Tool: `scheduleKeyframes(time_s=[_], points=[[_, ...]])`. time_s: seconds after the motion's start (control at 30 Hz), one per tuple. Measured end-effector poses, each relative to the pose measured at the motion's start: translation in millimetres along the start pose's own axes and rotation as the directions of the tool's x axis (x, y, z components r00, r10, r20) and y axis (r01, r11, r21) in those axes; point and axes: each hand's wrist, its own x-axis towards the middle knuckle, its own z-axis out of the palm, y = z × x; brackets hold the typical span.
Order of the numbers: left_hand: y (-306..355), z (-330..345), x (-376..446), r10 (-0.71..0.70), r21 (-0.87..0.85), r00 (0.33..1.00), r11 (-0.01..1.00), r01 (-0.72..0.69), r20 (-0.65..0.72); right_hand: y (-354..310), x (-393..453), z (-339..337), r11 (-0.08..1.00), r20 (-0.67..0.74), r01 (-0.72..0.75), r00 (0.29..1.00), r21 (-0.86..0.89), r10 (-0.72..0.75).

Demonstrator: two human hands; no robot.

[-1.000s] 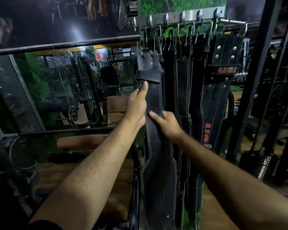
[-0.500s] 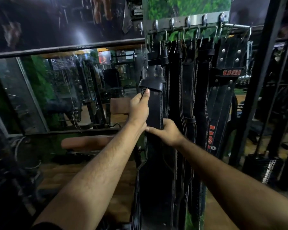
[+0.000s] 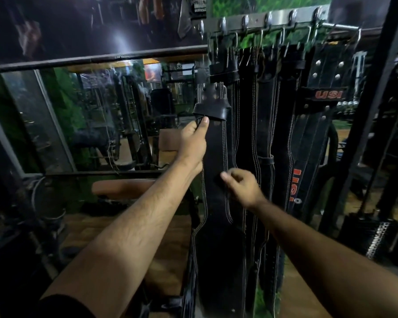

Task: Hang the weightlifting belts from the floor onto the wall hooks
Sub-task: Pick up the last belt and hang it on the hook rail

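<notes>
Dim gym wall hooks [image 3: 269,19], left hand [image 3: 193,143] gripping belt [image 3: 214,161], right hand [image 3: 244,187] loosely curled, empty.

We read "USI" in red letters on the keeper loop [image 3: 322,95] of the rightmost hanging belt [image 3: 317,143]. Lower on that belt we read red letters running vertically, only partly legible.

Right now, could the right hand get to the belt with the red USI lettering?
Probably yes. The right hand hovers loosely curled, holding nothing, in front of the hanging belts, and the USI belt hangs just to its right with nothing in between.
</notes>
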Motion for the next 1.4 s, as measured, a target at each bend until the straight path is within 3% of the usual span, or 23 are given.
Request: scheduleKeyframes(time_s=[0.1,0.27,0.4,0.5,0.6,0.7,0.87,0.93,1.07,1.23,1.4], points=[[-4.3,6.0,-3.3,-0.019,0.028,1.000,0.999,0.019,-0.022,-40.9,23.6,-10.7,0.956,-0.143,0.065,0.989,0.284,-0.025],[-5.3,14.9,-18.0,-0.045,0.099,0.998,0.994,0.040,0.048,-86.0,65.4,-38.3,0.885,-0.191,0.071,0.981,0.460,0.021],[-9.2,20.3,-30.0,-0.079,0.181,0.992,0.982,0.061,0.094,-95.0,81.2,-55.0,0.908,-0.167,0.036,0.985,0.417,0.037],[-11.9,14.9,-31.1,-0.120,0.344,0.987,0.936,0.078,0.103,-92.2,82.8,-62.8,0.942,-0.149,0.056,0.989,0.332,-0.007],[-4.4,12.4,-28.5,-0.003,0.418,0.998,0.908,0.026,-0.055,-80.2,78.6,-65.2,0.953,-0.166,0.107,0.984,0.285,-0.060],[9.8,23.4,-25.8,0.155,0.378,0.966,0.923,-0.066,-0.209,-74.6,72.5,-66.2,0.947,-0.178,0.155,0.978,0.280,-0.108],[18.7,36.3,-12.9,0.012,0.422,0.975,0.903,0.085,-0.223,-76.8,72.5,-64.8,0.944,-0.221,0.243,0.956,0.222,-0.194],[21.9,35.3,-7.5,-0.042,0.389,0.984,0.915,0.108,-0.175,-81.1,75.6,-66.5,0.948,-0.250,0.271,0.942,0.169,-0.225],[30.3,28.0,10.1,0.033,0.347,0.997,0.938,-0.006,-0.072,-95.4,82.6,-61.9,0.948,-0.239,0.299,0.933,0.107,-0.268],[29.9,19.9,29.6,-0.003,0.194,1.000,0.981,0.004,-0.006,-109.3,93.9,-54.5,0.957,-0.278,0.289,0.921,0.013,-0.274],[31.7,21.6,39.4,0.045,0.040,0.999,0.998,-0.044,-0.023,-115.9,104.3,-46.3,0.948,-0.404,0.179,0.872,-0.264,-0.277]])
